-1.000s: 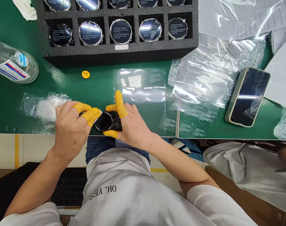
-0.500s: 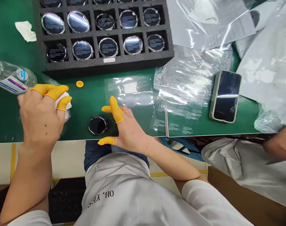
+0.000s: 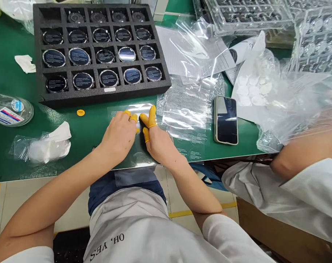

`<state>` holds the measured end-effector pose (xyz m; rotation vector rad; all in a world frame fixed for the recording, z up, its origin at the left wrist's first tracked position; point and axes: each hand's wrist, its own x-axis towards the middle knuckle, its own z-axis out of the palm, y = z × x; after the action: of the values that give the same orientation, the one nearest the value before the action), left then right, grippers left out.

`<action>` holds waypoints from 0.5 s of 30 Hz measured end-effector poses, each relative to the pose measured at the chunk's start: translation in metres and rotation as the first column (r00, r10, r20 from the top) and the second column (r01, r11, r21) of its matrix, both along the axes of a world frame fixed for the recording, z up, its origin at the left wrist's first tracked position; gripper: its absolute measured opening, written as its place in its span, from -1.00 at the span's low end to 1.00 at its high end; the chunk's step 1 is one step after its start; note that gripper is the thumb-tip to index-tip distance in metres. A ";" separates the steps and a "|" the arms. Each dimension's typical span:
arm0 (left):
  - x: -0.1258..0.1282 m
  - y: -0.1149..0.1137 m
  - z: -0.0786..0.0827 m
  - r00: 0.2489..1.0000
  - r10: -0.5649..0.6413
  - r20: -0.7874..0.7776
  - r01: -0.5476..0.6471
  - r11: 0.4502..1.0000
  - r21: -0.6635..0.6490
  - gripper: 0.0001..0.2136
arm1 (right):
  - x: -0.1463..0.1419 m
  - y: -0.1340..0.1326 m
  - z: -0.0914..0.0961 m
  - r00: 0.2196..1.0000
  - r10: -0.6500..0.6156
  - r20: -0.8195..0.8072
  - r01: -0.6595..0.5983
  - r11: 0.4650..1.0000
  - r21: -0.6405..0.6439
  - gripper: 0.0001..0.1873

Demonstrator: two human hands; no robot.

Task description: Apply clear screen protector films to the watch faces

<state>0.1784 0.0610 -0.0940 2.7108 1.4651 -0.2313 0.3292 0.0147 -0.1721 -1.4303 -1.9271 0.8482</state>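
Observation:
My left hand (image 3: 119, 134) and my right hand (image 3: 158, 143) meet over a clear film sheet (image 3: 127, 108) printed with round labels, just in front of the black foam tray (image 3: 103, 95). Both wear yellow finger cots. The left fingertips are curled down onto the sheet. The right index finger points up along the sheet while its other fingers and thumb pinch the film. The sheet's near part reaches the table edge below my hands. The round black watch seen earlier is hidden or out of sight.
The foam tray holds several round watch faces. At the left are a clear bottle (image 3: 10, 109), a white wipe on a bag (image 3: 49, 146), a loose yellow cot (image 3: 80, 112) and a tissue (image 3: 25, 63). A phone (image 3: 225, 118), plastic bags (image 3: 190, 106) and a co-worker's arm (image 3: 305, 149) are on the right.
My left hand carried the white wipe to the left, left it there and came back to the middle. Both hands now rest on the film sheet. The watch is no longer visible.

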 end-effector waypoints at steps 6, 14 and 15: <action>-0.011 -0.039 0.012 0.989 -0.089 0.116 0.076 0.990 0.116 -0.83 | 0.006 -0.055 0.010 0.999 0.031 0.009 -0.032 0.991 0.128 -0.13; -0.022 -0.110 -0.001 0.967 -0.161 0.200 0.131 0.979 0.157 -0.83 | 0.000 -0.117 0.020 0.998 -0.050 0.027 0.044 0.979 0.200 -0.15; -0.023 -0.115 -0.004 0.961 -0.164 0.222 0.130 0.978 0.160 -0.82 | -0.002 -0.120 0.020 0.998 -0.059 0.038 0.050 0.977 0.209 -0.15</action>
<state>0.1558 -0.0536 -0.0982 2.8431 1.2626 0.1920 0.3277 -0.1049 -0.1520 -1.3787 -1.9364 0.5750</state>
